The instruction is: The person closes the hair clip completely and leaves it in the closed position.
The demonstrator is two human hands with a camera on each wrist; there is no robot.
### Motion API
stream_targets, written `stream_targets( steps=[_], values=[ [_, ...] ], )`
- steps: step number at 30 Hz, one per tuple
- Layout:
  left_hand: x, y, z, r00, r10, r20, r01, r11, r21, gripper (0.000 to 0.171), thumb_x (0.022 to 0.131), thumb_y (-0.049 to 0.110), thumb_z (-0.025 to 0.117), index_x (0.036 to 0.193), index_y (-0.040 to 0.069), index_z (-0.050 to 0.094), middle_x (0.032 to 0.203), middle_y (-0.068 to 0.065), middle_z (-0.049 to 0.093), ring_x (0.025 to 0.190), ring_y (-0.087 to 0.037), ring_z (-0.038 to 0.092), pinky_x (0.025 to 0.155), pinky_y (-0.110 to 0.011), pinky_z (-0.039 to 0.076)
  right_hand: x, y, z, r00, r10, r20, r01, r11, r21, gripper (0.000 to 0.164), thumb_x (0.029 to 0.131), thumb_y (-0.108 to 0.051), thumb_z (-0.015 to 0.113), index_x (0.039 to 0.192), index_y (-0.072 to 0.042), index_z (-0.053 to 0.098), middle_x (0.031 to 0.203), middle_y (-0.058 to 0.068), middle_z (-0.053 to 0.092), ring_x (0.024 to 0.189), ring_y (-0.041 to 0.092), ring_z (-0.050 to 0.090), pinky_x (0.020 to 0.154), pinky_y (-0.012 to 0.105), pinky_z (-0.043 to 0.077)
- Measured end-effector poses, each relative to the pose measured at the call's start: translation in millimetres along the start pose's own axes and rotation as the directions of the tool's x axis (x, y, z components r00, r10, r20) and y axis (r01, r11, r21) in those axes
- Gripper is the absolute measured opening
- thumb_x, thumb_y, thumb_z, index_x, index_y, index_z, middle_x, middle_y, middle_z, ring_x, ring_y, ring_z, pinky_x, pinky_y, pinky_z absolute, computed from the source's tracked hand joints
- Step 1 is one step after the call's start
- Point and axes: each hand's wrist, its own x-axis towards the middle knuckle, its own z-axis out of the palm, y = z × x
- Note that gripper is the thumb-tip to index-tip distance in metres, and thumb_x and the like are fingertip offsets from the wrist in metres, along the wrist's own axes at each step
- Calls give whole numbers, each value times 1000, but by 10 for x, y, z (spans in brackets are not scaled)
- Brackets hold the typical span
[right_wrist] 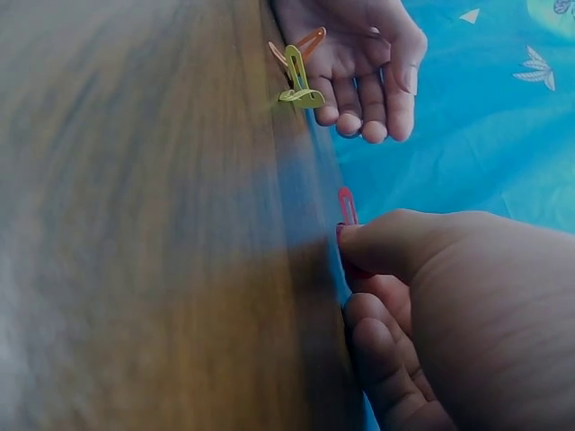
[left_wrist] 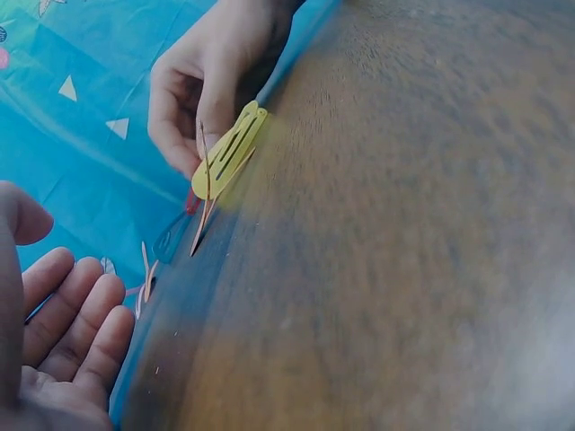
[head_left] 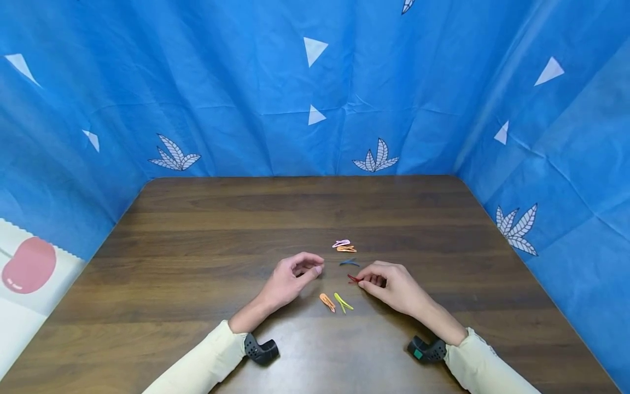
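A red snap hair clip [head_left: 353, 278] is pinched between the thumb and fingers of my right hand [head_left: 394, 284], low over the table. My left hand [head_left: 290, 279] rests on its side to the left, fingers loosely curved, holding nothing. Just beyond the red clip lies a blue hair clip [head_left: 349, 262]. Nearer to me are a yellow hair clip [head_left: 343, 302] and an orange hair clip [head_left: 327, 302], side by side. Farther back, a pink hair clip [head_left: 340, 243] lies close to a second orange clip [head_left: 346, 249]. In the right wrist view the red clip [right_wrist: 348, 205] sticks out past the thumb.
The clips lie on a brown wood-grain table [head_left: 221, 219]. A blue curtain [head_left: 246, 82] with white leaf and triangle prints hangs behind it and along both sides. Black bands [head_left: 261, 350] sit on both wrists.
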Motion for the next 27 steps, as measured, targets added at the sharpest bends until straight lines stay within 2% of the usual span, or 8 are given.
stream_targets(
  steps=[10, 27],
  values=[
    [-17, 0, 19, 1000, 6, 4, -6, 1000, -7, 22, 99, 13, 69, 118, 3, 70, 112, -13, 75, 98, -26, 73, 81, -22, 54, 29, -56, -1, 1000, 25, -15, -24, 999, 38, 12, 92, -15, 79, 98, -26, 76, 84, -18, 65, 72, 1, 59, 65, 22, 53],
    [0, -27, 32, 998, 56, 31, -56, 998, -10, 22, 96, 12, 72, 116, 0, 71, 107, -13, 75, 91, -13, 68, 84, -23, 55, 162, -156, 9, 999, 42, 23, -45, 991, 128, 7, 97, -28, 73, 101, -33, 76, 90, -17, 67, 76, 5, 60, 67, 25, 53]
  ],
)
